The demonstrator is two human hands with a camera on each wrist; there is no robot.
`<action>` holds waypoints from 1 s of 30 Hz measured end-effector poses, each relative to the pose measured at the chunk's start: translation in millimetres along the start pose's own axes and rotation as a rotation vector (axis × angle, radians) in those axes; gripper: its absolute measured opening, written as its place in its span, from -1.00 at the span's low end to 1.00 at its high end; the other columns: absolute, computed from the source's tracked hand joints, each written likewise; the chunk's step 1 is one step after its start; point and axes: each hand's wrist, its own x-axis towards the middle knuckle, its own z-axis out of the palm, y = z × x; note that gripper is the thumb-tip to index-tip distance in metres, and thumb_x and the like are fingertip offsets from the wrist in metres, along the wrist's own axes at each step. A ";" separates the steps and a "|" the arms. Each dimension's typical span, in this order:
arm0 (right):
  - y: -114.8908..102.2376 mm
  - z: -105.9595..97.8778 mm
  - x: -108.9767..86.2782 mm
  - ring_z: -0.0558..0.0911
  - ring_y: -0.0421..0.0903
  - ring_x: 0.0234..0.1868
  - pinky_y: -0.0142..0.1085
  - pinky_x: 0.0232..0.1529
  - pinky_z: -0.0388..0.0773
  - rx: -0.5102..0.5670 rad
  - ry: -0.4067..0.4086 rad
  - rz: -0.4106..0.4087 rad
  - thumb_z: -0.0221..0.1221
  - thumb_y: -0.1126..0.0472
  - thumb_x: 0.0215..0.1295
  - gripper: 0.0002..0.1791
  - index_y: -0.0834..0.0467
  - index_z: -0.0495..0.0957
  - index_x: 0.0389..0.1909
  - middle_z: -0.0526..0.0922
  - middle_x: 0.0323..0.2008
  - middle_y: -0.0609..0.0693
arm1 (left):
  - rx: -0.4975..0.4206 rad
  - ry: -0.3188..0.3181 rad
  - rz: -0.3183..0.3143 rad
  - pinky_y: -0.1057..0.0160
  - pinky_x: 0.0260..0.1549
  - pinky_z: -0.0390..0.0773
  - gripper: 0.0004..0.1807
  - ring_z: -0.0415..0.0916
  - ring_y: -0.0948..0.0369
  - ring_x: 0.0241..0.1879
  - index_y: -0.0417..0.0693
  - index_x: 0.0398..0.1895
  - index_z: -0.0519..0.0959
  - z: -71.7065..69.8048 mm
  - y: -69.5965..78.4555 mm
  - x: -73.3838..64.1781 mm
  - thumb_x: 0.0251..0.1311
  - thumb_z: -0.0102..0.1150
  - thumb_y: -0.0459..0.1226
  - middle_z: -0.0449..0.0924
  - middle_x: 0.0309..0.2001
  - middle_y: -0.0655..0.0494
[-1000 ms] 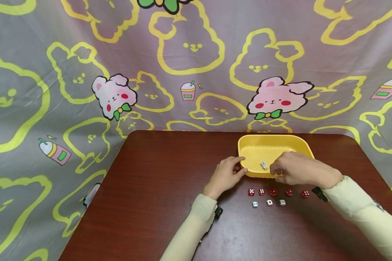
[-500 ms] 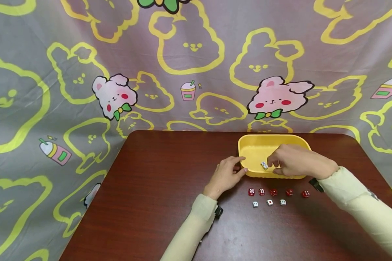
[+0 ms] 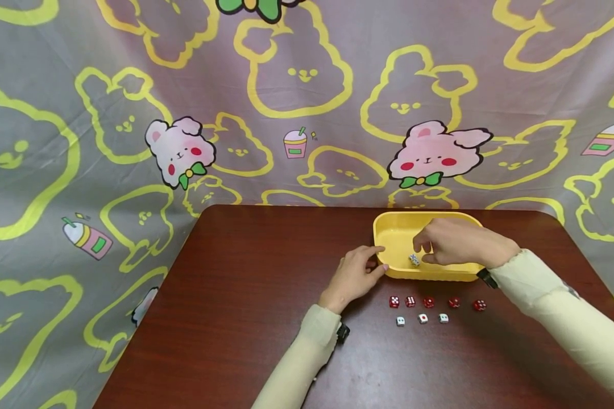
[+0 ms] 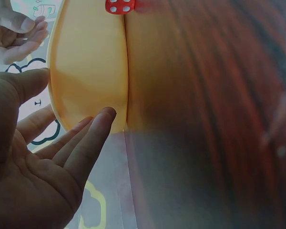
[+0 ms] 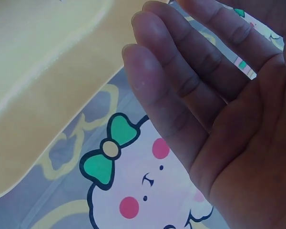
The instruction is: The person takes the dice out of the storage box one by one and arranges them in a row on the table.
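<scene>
My left hand (image 3: 355, 278) rests at the left front corner of a yellow plastic tray (image 3: 432, 274). In the left wrist view its thumb touches the rim and its fairly straight fingers lie along the outer wall. Over the tray is my right hand (image 3: 452, 243), thumb and index finger apart, close above white dice (image 3: 414, 260) lying together inside. In the right wrist view, the right fingers (image 5: 157, 90) are loosely bent, with nothing visible between them; the thumb tip is out of that view.
In front of the tray, several red dice (image 3: 428, 302) form a row on the dark brown table (image 3: 266, 272). Nearer still lie three white dice (image 3: 423, 319). A patterned grey cloth (image 3: 307, 170) hangs behind the table.
My right hand has moved from the tray's front rim up and slightly left, over the tray's inside. The left hand stays at the corner.
</scene>
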 end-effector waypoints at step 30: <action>26.9 6.8 34.7 0.59 -0.27 -0.46 -0.26 -0.43 0.60 -0.001 -0.110 0.075 0.49 0.23 0.11 -0.88 0.02 0.76 -0.34 0.73 -0.45 -0.18 | 0.008 -0.002 -0.001 0.45 -0.01 0.66 -0.51 0.72 0.29 0.01 0.10 0.39 0.55 1.3 -1.1 0.5 0.45 0.26 -0.06 0.66 0.24 0.10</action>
